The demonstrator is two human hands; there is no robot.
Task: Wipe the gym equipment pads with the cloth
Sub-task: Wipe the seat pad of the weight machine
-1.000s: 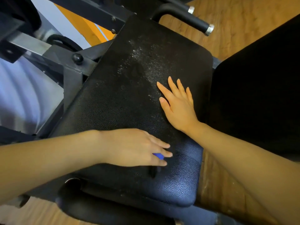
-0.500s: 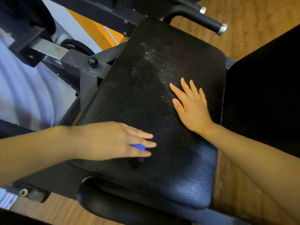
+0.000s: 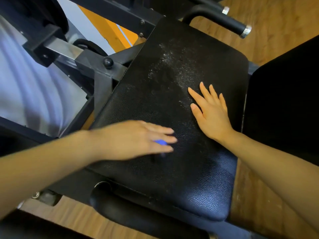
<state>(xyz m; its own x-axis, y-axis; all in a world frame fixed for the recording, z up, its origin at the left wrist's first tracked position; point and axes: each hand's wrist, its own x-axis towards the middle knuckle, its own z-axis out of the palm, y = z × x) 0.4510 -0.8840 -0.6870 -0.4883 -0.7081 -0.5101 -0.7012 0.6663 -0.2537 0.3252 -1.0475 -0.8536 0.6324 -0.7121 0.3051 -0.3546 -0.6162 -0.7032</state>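
Two bare forearms, left hand (image 3: 138,140) blurred, right hand (image 3: 211,114) apparently ringless, no sleeves
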